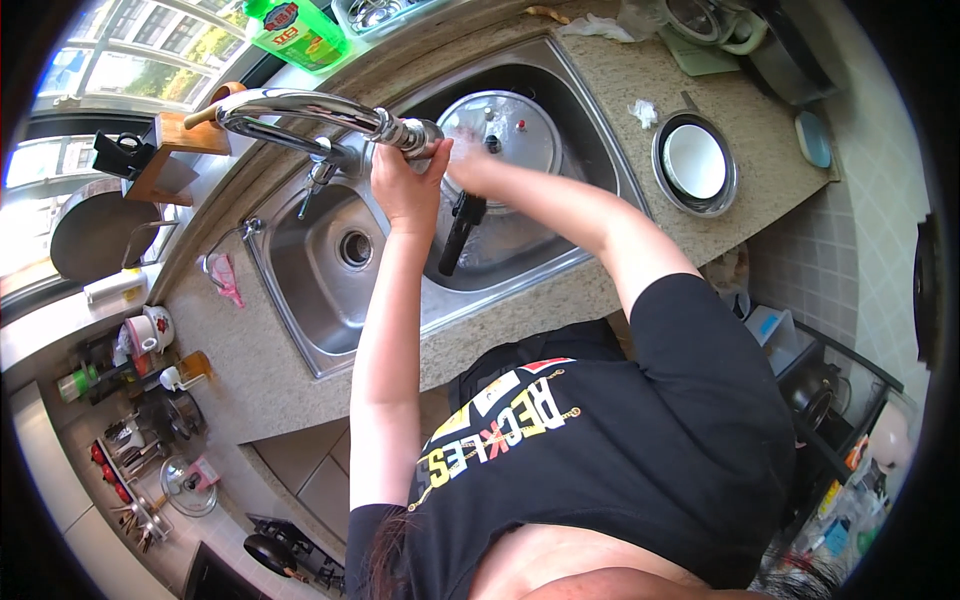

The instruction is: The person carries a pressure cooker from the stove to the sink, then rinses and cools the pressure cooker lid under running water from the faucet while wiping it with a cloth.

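My left hand (409, 187) grips the spray head of the chrome gooseneck faucet (300, 105) above the sink. Beneath it, my right hand (469, 166) is blurred over the near-left part of a round metal pressure-cooker lid (529, 135). Whether its fingers hold anything cannot be made out. The lid lies in the larger, right-hand basin (592, 135), with a red button and a dark valve on top. Its long black handle (459, 232) points towards my body. Water shows as a blur around the right hand, and the basin floor looks wet.
On the left is a smaller basin (322, 285) with a drain. A white bowl (694, 171) sits inside a metal pan on the right counter, near crumpled tissue (643, 113). Along the sill stand a knife block (169, 157) and a green detergent bottle (300, 37).
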Motion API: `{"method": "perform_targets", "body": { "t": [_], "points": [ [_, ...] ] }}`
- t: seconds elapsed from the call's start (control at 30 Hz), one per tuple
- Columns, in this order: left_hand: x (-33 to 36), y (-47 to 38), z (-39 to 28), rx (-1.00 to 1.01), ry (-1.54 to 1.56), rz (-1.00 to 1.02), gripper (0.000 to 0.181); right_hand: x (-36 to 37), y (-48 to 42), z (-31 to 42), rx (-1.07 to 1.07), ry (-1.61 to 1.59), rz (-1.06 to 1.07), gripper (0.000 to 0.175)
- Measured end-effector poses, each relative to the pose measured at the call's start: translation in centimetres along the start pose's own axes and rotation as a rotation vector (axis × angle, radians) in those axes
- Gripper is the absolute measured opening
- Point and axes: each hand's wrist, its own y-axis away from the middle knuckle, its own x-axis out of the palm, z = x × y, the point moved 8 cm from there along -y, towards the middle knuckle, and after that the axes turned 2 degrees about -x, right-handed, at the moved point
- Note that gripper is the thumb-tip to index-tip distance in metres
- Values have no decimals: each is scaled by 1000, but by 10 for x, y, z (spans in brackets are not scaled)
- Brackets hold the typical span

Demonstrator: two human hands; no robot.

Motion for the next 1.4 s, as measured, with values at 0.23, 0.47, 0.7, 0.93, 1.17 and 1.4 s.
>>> {"method": "perform_targets", "body": {
  "t": [0.23,0.47,0.7,0.93,1.17,1.4],
  "points": [
    [-7,2,-3,51,-69,-35,55,-14,25,20,-213,-247,-23,15],
    [0,2,3,-36,-23,36,56,-22,-61,-110,200,-156,275,21],
    [-5,2,-3,-56,5,48,55,-58,44,-172,445,-509,-130,11],
    [-8,3,-3,-107,131,67,51,-74,160,-77,492,-314,-491,11],
    [-7,5,-9,-94,212,87,40,-57,121,-37,311,-252,-435,21],
    [-13,7,-1,-65,132,62,45,-49,110,-28,348,-363,-335,19]
  ]
}}
